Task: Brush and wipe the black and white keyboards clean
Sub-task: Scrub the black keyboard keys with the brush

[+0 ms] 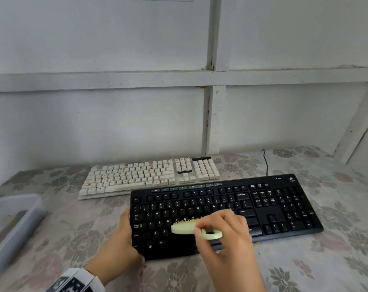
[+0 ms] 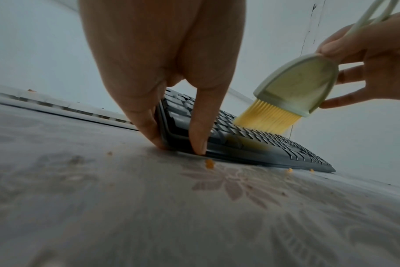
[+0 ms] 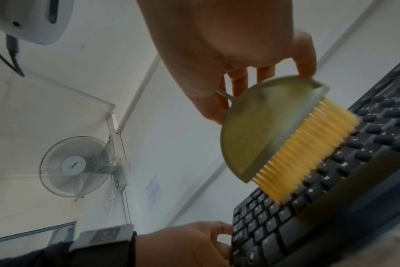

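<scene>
The black keyboard [image 1: 263, 207] lies at the front of the table, the white keyboard [image 1: 141, 175] behind it with orange specks among its keys. My left hand [image 1: 122, 239] holds the black keyboard's left end; its fingers [image 2: 198, 137] press against that edge [image 2: 169, 130]. My right hand [image 1: 225, 230] pinches a pale green brush [image 1: 191, 228] with yellow bristles [image 3: 308, 153]. The bristles [image 2: 267, 119] touch the letter keys in the middle of the black keyboard [image 3: 331, 207].
A clear plastic container [image 1: 12, 224] stands at the table's left front. A black cable [image 1: 265, 163] runs behind the black keyboard. Orange crumbs [image 2: 209, 163] lie on the floral tablecloth [image 1: 305, 260] by the keyboard's front edge. A white wall rises close behind.
</scene>
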A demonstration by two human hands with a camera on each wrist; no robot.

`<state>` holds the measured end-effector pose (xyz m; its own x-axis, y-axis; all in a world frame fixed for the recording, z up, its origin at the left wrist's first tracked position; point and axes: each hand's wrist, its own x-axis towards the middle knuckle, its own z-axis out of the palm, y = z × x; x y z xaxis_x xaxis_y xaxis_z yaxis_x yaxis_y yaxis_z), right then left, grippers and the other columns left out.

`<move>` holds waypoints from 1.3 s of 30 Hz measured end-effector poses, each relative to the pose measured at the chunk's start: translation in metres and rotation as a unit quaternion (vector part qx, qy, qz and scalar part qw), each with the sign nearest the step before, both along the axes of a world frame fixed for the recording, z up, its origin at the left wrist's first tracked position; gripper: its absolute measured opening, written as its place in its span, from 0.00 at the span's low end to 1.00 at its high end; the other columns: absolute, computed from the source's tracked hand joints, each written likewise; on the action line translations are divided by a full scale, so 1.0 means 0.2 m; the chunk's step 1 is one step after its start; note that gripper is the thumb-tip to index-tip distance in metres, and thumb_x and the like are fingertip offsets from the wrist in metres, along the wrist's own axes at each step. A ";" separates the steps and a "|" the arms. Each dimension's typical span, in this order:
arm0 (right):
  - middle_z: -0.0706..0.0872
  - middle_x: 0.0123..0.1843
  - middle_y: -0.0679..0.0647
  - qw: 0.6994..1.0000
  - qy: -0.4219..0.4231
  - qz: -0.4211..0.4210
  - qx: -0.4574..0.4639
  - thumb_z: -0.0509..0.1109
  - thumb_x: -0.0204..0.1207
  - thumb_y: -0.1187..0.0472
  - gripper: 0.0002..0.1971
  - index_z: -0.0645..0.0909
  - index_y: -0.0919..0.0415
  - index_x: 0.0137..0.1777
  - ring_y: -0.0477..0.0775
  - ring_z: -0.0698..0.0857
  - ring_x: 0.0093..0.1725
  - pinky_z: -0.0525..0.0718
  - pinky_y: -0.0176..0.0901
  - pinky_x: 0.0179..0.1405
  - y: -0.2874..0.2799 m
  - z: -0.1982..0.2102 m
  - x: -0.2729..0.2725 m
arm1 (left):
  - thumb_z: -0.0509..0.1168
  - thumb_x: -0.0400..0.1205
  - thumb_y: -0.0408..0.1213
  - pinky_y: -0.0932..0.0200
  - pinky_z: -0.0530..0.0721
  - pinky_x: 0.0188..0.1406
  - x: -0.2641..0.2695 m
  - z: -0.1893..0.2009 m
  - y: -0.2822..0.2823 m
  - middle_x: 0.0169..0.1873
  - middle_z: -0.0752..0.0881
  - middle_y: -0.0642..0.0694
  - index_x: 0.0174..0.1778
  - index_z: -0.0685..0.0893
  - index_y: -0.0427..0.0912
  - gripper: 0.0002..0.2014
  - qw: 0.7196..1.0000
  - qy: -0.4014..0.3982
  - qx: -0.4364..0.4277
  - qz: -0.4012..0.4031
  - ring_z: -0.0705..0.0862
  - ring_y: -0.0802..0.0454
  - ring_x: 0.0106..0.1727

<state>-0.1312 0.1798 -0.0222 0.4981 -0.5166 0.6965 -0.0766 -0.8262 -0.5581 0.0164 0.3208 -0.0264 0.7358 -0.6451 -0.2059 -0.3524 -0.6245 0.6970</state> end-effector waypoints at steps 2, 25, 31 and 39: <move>0.76 0.42 0.36 0.999 0.000 0.036 0.021 0.63 0.66 0.48 0.05 0.76 0.39 0.42 0.40 0.71 0.45 0.81 0.48 0.41 -0.02 -0.02 -0.02 | 0.70 0.70 0.25 0.70 0.76 0.29 0.00 0.01 0.00 0.44 0.82 0.50 0.77 0.47 0.52 0.48 1.000 0.002 0.000 0.005 0.83 0.58 0.40; 0.80 0.46 0.39 0.991 0.025 0.079 0.105 0.65 0.67 0.45 0.06 0.80 0.40 0.42 0.41 0.77 0.49 0.72 0.21 0.48 -0.18 0.00 -0.16 | 0.70 0.66 0.21 0.61 0.83 0.35 0.02 -0.03 0.01 0.41 0.87 0.43 0.76 0.46 0.57 0.52 0.999 0.029 0.003 0.019 0.87 0.50 0.38; 0.80 0.47 0.40 0.993 0.050 0.015 0.103 0.78 0.67 0.67 0.16 0.81 0.42 0.35 0.41 0.75 0.48 0.69 0.19 0.46 -0.32 -0.01 -0.26 | 0.68 0.69 0.21 0.64 0.82 0.34 0.03 -0.05 0.01 0.42 0.87 0.43 0.76 0.46 0.58 0.50 1.000 0.019 -0.001 0.017 0.87 0.50 0.38; 0.81 0.45 0.41 0.983 0.034 0.059 0.172 0.75 0.70 0.69 0.16 0.83 0.43 0.38 0.42 0.81 0.47 0.74 0.20 0.40 -0.45 0.11 -0.35 | 0.69 0.66 0.20 0.66 0.79 0.33 0.01 -0.04 0.01 0.44 0.84 0.44 0.67 0.48 0.64 0.48 1.000 -0.001 -0.021 0.010 0.86 0.50 0.40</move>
<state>-0.2022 0.0902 -0.0007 0.6075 -0.6512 0.4548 -0.0379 -0.5957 -0.8023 0.0190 0.3220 -0.0346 0.7494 -0.6380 -0.1770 -0.3420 -0.6019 0.7216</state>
